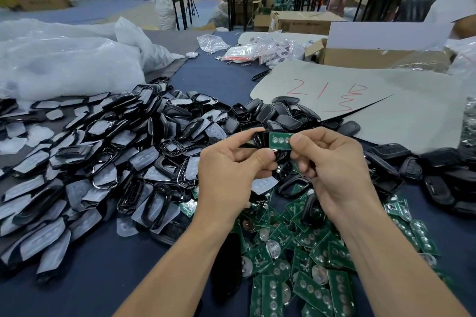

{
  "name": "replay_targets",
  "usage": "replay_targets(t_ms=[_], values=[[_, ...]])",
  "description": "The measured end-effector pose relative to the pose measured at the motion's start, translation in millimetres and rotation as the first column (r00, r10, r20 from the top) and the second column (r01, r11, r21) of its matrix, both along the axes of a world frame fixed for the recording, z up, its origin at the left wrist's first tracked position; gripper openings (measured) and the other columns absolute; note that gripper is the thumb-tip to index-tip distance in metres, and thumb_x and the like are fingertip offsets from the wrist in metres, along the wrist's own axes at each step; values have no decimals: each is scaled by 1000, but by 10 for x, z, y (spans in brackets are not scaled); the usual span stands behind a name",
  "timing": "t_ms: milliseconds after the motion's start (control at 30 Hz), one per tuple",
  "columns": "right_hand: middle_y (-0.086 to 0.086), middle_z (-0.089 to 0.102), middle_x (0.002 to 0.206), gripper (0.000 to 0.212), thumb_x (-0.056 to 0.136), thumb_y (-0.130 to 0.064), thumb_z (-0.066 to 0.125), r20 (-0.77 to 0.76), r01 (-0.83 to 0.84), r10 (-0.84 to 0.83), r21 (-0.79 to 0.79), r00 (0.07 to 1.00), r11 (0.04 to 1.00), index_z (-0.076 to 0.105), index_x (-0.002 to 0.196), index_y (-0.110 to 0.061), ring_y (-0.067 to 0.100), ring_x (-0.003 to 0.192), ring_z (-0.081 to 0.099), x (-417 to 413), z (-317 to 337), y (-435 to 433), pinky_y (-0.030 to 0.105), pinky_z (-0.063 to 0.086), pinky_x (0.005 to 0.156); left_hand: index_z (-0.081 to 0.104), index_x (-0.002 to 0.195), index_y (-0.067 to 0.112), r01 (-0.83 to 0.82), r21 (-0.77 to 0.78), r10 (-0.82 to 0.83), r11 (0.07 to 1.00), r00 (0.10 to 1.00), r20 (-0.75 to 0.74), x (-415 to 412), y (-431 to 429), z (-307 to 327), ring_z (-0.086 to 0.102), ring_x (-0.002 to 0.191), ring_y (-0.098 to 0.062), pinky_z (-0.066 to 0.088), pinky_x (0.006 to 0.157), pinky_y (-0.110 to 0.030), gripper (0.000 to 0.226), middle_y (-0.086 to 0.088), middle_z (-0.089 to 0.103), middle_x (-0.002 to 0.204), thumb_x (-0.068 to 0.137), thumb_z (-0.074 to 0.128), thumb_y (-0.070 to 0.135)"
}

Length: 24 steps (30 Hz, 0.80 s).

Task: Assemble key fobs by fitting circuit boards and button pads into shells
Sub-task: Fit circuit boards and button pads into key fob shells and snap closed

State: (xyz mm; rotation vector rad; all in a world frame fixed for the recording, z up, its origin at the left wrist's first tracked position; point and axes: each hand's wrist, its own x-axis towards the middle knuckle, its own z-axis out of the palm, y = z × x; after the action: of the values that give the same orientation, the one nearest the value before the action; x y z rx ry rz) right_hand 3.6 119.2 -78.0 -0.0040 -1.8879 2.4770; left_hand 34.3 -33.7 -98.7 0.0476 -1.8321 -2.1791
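Bridging left hand (231, 165), right hand (334, 162): board (279, 140)

Green circuit board (279, 140) against black shell (260, 139), perhaps partly seated; held above board pile (306, 252)

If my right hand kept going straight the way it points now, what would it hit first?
Probably the black shell held in the left hand. The right hand points leftward, pinching a green circuit board whose edge overlaps that shell; their depth gap is unclear.
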Motion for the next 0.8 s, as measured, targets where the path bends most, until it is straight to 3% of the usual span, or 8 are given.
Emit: replay_targets(t_ms=[100,200,267,400,500,800], values=[[5,63,59,11,74,-8,78,42,24,-16,-181,999,983,75,66,-15,9,44,48,-54,7,92,16,37,42,74,115,17,31,108,-36,994,998,48,0,-21,32,77,69,-19,62,64,-25,29,-13,80,81,91,75,1],[6,61,61,8,70,-12,75,113,-1,42,-338,993,941,74,63,-16,8,45,46,-94,-8,153,17,38,44,75,102,3,81,153,-95,985,992,88,1,-58,61,76,67,-17,60,62,-23,10,-12,79,80,98,66,2],[7,60,61,10,70,-10,74,138,-7,63,-377,988,926,73,62,-15,9,45,46,-114,-32,136,18,37,42,75,98,-1,84,150,-101,985,989,109,-1,-61,68,74,65,-16,60,61,-23,12,-12,79,79,99,64,4],[7,60,61,9,70,-10,74,139,-23,88,-417,986,909,71,63,-13,9,45,46,-121,-37,99,18,36,41,73,102,-8,71,136,-89,988,987,130,3,-62,73,74,64,-16,59,60,-23,14,-12,78,78,98,66,4],[7,60,62,10,71,-11,73,136,-45,113,-425,984,904,72,61,-14,9,45,46,-117,-30,120,18,36,42,75,95,-3,54,124,-72,991,987,144,11,-67,69,74,63,-17,59,59,-23,10,-13,78,78,97,68,5],[4,60,63,13,71,-17,73,137,-194,243,-299,960,934,71,58,-20,10,47,46,-48,21,90,19,37,45,77,87,6,42,99,-59,994,983,175,30,-53,90,73,62,-19,59,58,-24,12,-15,78,77,97,71,10]])
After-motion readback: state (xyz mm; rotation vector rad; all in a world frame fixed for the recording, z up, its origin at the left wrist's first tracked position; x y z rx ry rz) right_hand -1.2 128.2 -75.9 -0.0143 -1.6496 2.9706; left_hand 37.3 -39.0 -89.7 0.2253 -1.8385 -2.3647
